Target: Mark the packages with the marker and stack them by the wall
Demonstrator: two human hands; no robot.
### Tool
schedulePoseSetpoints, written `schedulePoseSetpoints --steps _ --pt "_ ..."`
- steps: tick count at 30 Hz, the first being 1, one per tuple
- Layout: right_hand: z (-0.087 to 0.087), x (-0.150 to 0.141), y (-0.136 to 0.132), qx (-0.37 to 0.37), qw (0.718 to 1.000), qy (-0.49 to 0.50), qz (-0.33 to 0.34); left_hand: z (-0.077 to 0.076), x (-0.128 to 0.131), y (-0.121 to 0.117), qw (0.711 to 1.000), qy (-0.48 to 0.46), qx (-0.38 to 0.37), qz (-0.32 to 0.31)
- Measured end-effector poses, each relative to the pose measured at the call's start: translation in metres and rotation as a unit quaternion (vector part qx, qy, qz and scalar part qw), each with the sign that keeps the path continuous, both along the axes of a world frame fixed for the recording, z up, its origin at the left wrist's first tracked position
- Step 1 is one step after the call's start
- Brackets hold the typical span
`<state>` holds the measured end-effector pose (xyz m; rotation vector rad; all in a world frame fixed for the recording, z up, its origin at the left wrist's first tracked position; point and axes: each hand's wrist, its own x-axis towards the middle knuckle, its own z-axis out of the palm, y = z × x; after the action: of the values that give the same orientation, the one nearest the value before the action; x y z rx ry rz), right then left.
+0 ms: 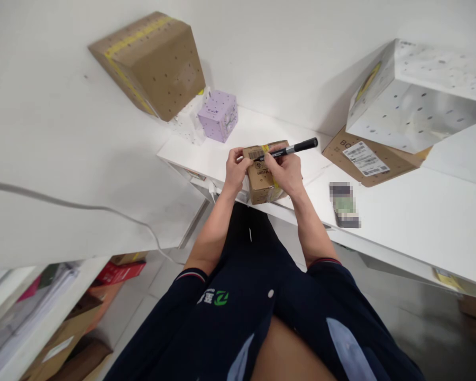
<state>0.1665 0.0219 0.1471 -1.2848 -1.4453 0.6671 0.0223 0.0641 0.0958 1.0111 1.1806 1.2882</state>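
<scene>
A small brown cardboard box (262,180) with yellow tape and dark print rests at the front edge of the white table (301,124). My left hand (237,166) grips its left side, thumb on top near a printed label. Closed around a black marker (301,145), my right hand (286,170) lies over the box's right side. The marker slants across the top of the box, its thick dark end sticking out to the right and its other end near my left thumb. My right fingertips are partly hidden.
A lilac box (219,116) stands behind, beside clear plastic wrap (188,119) and a large taped carton (162,69). To the right are a labelled flat carton (368,159), a big white box (416,100) and a blurred-out object (345,205). A grey cable (83,199) hangs at left.
</scene>
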Motion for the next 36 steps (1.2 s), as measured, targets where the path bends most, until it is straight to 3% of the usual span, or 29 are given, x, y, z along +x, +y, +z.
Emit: schedulePoseSetpoints --steps 20,27,33,36 --pt "-0.001 0.002 0.001 0.002 1.0 0.01 0.002 -0.009 0.0 0.0 1.0 0.002 0.024 0.006" --pt "-0.006 0.001 0.0 0.012 0.994 0.097 -0.051 -0.01 0.001 0.001 1.0 0.001 0.03 0.004" --pt "-0.024 0.043 0.0 0.069 0.972 0.178 -0.141 -0.011 0.001 0.001 0.999 -0.011 0.029 0.004" --pt "-0.049 0.079 -0.005 0.054 0.971 0.082 -0.219 -0.012 0.003 0.001 0.999 -0.021 0.043 0.007"
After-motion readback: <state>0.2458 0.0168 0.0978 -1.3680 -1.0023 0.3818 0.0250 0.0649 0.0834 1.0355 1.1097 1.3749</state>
